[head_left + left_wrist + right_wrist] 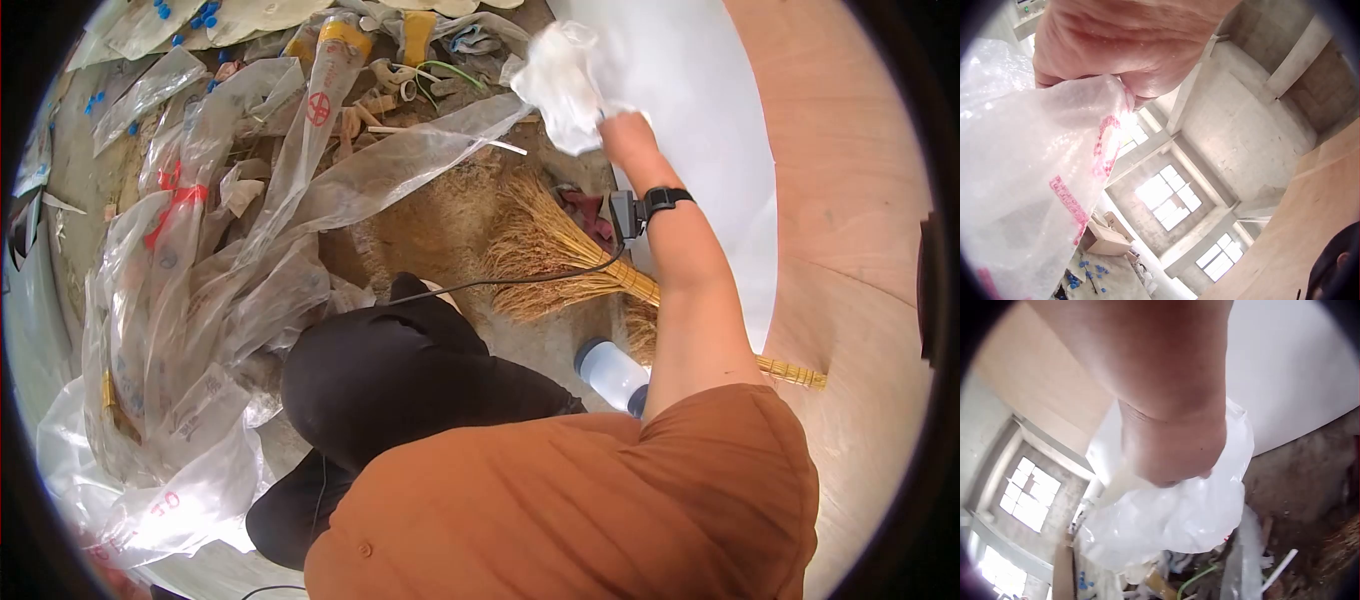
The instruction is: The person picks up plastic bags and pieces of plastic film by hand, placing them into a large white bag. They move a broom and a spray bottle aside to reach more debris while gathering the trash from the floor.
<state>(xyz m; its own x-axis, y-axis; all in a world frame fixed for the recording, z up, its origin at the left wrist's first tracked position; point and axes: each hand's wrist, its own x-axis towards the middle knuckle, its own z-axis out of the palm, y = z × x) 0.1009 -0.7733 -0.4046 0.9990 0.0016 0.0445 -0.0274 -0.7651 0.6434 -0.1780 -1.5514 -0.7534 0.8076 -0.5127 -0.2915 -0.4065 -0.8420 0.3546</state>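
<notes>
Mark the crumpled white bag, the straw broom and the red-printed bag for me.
crumpled white bag point(565, 82), head view, on its bunched middle.
straw broom point(538, 245), head view, on the spread bristles.
red-printed bag point(1022, 175), left wrist view, on plain film beside the print.

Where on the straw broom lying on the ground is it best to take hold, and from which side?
Probably the bound handle of the broom, from above: it lies flat, the handle is slim and tied tight, while the bristles spread loose.

Unfinished bldg w/ bare concrete beams point(1200, 232), dirt floor point(430, 225), plastic-bag litter point(200, 290), straw broom point(545, 250)
</notes>
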